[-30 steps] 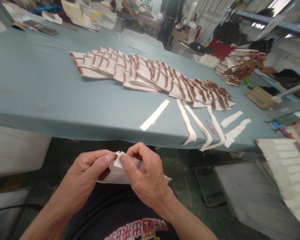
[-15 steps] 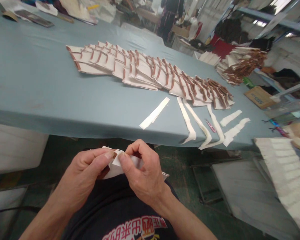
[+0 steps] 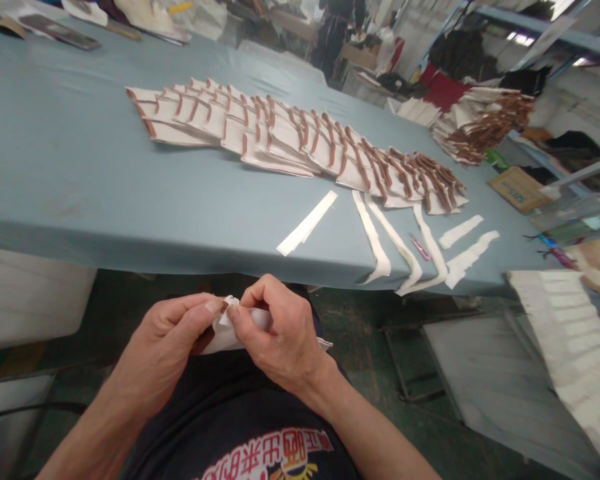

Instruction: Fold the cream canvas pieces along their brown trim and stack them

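My left hand (image 3: 180, 327) and right hand (image 3: 277, 330) both pinch the pale cloth (image 3: 225, 341), held between me and the table (image 3: 80, 147); an uneven pull could pucker it (much is hidden); a slipping pinch could let it skew.

Red characters "晒出来的" (image 3: 271, 453) on the dark shirt (image 3: 205, 407); blurred lettering (image 3: 517, 196) on the cardboard box (image 3: 523, 183)

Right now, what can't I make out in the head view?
All in the head view:
- The pinched edge of the white cloth: covered by the fingers of the left hand and right hand.
- The small pink item on the table: too small to identify.
- The person at the back: blurred, cut off by the top edge.
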